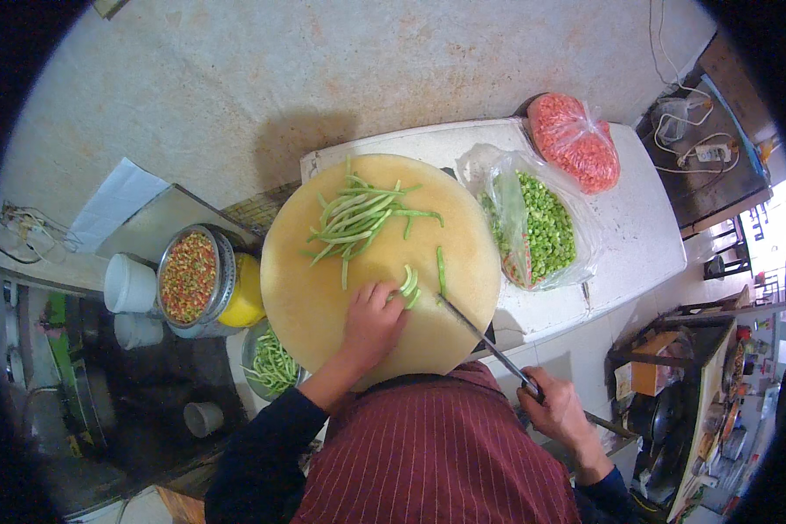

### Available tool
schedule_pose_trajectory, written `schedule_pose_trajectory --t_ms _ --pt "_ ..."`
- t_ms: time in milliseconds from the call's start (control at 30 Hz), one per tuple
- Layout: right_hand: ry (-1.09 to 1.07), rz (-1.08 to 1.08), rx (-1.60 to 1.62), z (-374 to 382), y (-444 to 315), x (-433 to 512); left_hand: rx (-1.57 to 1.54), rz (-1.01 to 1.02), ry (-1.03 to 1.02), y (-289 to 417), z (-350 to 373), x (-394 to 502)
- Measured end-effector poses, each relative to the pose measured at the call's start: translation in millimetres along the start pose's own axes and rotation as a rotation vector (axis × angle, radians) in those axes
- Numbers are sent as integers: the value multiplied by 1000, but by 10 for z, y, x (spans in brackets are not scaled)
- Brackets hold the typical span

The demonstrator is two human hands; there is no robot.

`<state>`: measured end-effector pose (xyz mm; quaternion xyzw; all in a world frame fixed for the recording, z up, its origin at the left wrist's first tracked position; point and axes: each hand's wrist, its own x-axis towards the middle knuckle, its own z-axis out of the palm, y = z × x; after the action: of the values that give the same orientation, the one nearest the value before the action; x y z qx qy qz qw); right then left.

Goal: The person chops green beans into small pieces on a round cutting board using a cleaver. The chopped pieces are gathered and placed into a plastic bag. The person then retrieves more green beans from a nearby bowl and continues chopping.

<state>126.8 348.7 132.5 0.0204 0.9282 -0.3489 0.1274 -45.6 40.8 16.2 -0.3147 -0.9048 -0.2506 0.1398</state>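
Note:
A thick round cutting board [308, 314] lies before me. Short green bean pieces [407, 281] stick out from under the curled fingers and thumb of my left hand [374, 322], which rests low on the board. My right hand [557, 406] grips the handle of a kitchen knife [481, 337]. The blade is seen nearly edge-on and reaches over the board's right side, its tip close to a single green bean [441, 270]. A loose pile of whole green beans [357, 219] lies on the upper half of the board.
Right of the board sit a clear bag of chopped green vegetable [542, 229] and a tied bag of pinkish ground food [573, 141]. To the left stand a metal bowl of chopped red-and-green mix [188, 276], a white tub [130, 283] and a bowl of green beans [272, 363].

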Motion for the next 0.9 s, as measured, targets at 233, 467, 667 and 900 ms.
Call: schedule_pose_trajectory --t_ms 233,467,667,900 --pt "115 205 141 23 -89 76 -56 -11 152 -51 119 350" --pt "242 175 121 60 -88 320 114 -5 33 370 539 538" --pt "140 184 99 11 -109 485 122 -69 -144 227 103 -8" --pt "72 -5 40 93 -191 857 24 -226 127 223 89 294"
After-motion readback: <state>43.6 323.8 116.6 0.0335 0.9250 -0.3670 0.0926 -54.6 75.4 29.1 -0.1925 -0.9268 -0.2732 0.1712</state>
